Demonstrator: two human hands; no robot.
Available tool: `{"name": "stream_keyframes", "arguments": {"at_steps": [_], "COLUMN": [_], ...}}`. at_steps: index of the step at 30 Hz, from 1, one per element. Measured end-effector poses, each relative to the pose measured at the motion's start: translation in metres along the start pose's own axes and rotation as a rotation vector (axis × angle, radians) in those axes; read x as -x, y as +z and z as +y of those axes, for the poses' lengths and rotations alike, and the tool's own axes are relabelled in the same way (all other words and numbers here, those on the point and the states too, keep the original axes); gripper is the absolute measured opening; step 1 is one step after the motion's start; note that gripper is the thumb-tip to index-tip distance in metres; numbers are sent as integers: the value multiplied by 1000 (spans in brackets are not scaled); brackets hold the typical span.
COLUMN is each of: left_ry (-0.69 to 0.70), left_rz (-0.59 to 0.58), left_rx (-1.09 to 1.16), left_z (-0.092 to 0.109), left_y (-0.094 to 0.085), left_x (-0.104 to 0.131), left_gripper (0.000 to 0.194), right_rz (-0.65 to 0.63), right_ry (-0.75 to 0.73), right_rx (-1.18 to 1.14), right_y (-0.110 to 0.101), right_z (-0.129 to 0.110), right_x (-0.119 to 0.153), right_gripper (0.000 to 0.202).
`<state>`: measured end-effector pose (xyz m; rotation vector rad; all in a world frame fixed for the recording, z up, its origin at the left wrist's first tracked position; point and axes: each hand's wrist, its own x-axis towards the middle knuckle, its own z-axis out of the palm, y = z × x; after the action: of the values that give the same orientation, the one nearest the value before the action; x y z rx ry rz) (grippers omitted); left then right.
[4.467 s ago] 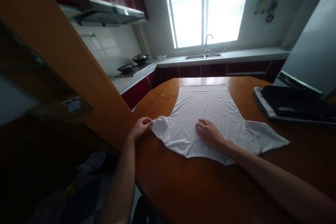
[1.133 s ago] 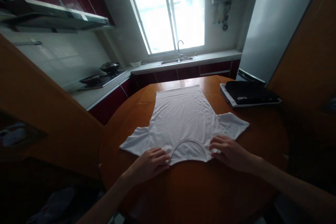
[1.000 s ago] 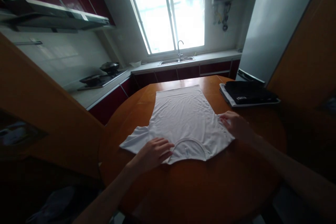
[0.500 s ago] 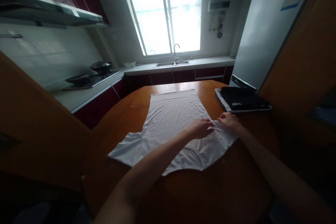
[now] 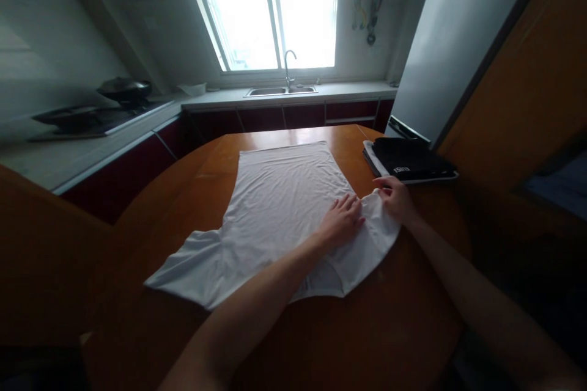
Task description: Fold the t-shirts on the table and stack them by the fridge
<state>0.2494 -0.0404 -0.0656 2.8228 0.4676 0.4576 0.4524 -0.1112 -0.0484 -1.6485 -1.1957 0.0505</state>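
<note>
A white T-shirt (image 5: 279, 195) is spread on the brown wooden table (image 5: 367, 330), its hem toward the window and its neckline toward me. One sleeve reaches out to the left. My left hand (image 5: 342, 220) lies on the shirt near the right sleeve, palm down with fingers spread. At the right sleeve's outer edge, my right hand (image 5: 395, 198) pinches the fabric between thumb and fingers. Small wrinkles run across the shirt's body.
Folded dark and white clothes (image 5: 413, 159) are stacked at the table's back right, beside the fridge (image 5: 435, 43). Beyond the table are a counter with a sink (image 5: 280, 91) and, at left, a stove with pans (image 5: 123, 88).
My left hand has flattened and its fingers have spread on the shirt. My right hand has lifted the sleeve's edge a little, and the sleeve looks smoother. The view has shifted right and down.
</note>
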Motion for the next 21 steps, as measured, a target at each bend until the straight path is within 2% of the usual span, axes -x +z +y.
{"name": "stream_keyframes", "arguments": {"at_steps": [3,6,10,14,16,21], "left_ry": [-1,-17,-14,-9,1,48], "left_rz": [-69,-101,-104,-113,-110,-90], "left_rx": [-38,-50,-54,-66,-68,-47], "left_z": [0,1,2,2,1,1], "left_y": [1,-1,-4,-3,-3,-4], "left_x": [1,1,0,-1,-1,-1], "left_gripper": [62,65,65,64,64,59], "right_rz": [-90,-224,-275,-362,-315,-97], "right_ry": [115,288,365,429,452,454], "right_rx": [256,439,397,293,264,111], "right_y": [-13,-37,-66,-76,-77,-78], "right_z": [6,17,33,33,30,32], "right_x": [3,12,31,40,38,28], "right_gripper": [21,18,22,12,10,6]}}
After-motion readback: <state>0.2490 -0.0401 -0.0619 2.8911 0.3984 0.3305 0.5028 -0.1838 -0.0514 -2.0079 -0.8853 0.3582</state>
